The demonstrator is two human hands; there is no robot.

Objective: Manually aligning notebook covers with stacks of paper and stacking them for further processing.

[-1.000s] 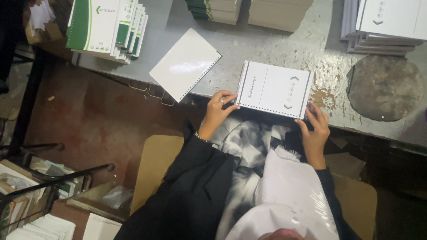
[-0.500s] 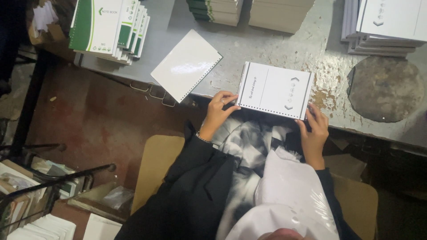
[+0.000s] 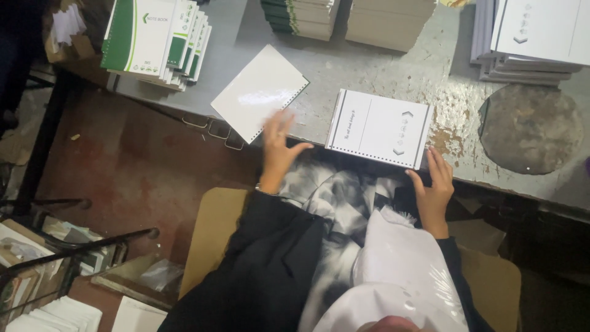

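Observation:
A white punched notebook block [image 3: 380,127] lies on the grey table [image 3: 375,72] right in front of me. My right hand [image 3: 432,185] rests against its near right corner, fingers on the edge. My left hand [image 3: 279,146] is off the block, open, fingers spread, just below a blank white punched sheet [image 3: 259,91] that lies tilted on the table to the left.
A stack of green-and-white notebooks [image 3: 157,42] sits at the table's far left. More stacks of paper [image 3: 389,19] stand at the back, and a pile of white printed sheets [image 3: 533,38] at the far right. A round dark patch [image 3: 530,128] marks the table. Shelves with paper are lower left.
My left hand has let go of the block's left corner and moved left toward the blank white sheet. My right hand stays at the block's right corner.

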